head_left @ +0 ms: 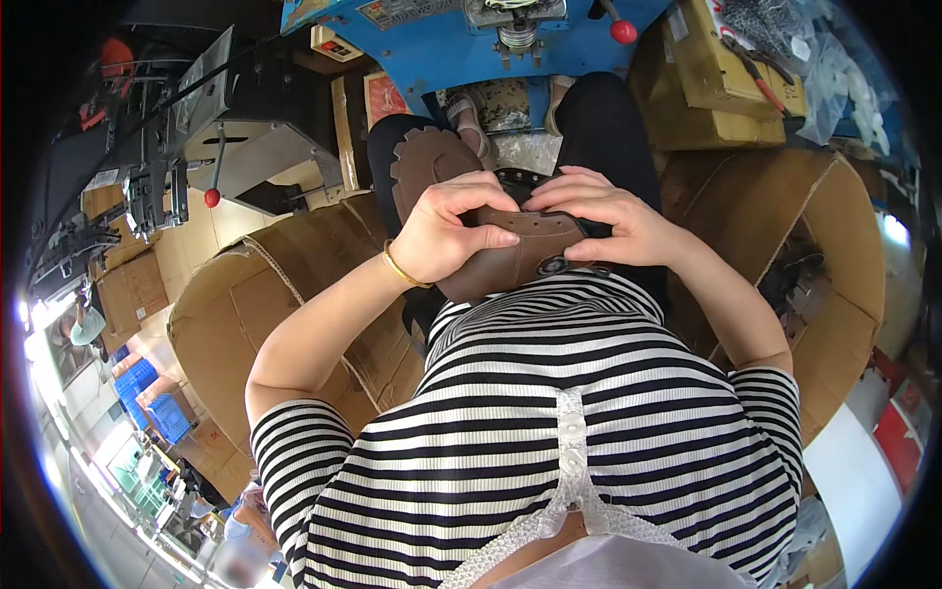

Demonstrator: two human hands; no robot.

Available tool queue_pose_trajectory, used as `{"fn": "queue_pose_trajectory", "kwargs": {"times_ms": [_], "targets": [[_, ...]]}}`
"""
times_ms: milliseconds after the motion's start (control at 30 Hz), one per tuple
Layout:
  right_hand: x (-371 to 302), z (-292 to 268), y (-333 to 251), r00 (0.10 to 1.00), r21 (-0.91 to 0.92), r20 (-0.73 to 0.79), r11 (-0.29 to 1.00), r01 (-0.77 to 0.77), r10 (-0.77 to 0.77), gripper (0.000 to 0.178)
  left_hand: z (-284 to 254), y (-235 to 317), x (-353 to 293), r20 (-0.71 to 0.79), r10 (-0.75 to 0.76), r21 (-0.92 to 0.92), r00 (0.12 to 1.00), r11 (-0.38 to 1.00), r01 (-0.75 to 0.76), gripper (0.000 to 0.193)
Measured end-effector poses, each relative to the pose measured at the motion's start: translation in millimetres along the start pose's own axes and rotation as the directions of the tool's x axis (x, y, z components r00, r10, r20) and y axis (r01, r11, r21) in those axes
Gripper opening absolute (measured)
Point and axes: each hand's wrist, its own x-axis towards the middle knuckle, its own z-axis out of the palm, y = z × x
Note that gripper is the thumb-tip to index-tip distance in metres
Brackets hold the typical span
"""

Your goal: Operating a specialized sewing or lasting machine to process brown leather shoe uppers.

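Note:
A brown shoe upper [535, 241] with a stitched edge and small holes lies across my lap, close to my striped shirt. My left hand [456, 228] pinches its edge between thumb and fingers; a gold bangle circles that wrist. From the other side, my right hand [620, 221] grips the same upper, thumb below and fingers above. Dark round eyelets [554, 265] show beside the right thumb. Beyond my left hand, a brown lugged sole [432, 162] rests over my left thigh; whether it joins the upper is hidden by my hand.
A blue machine [412, 44] with a red-knobbed lever [622, 31] stands ahead. Large open cardboard boxes flank me, left [231, 334] and right [834, 255]. Red-handled pliers [756, 69] lie on a carton at the upper right. Another red-knobbed lever [212, 196] juts out at left.

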Motion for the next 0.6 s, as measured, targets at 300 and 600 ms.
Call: {"fn": "queue_pose_trajectory", "kwargs": {"times_ms": [300,600], "targets": [[6.3,-3.8,14.8,0.991,0.106,0.077,0.989,0.098,-0.107,0.028,15.0,20.6,10.0,0.212,0.184,0.126,0.960,0.969,-0.214,0.022],[-3.9,22.6,23.7,0.982,0.041,-0.095,0.985,0.167,-0.162,0.037,11.1,6.0,5.7,-0.039,-0.074,-0.203,0.996,0.977,0.065,0.009]]}}
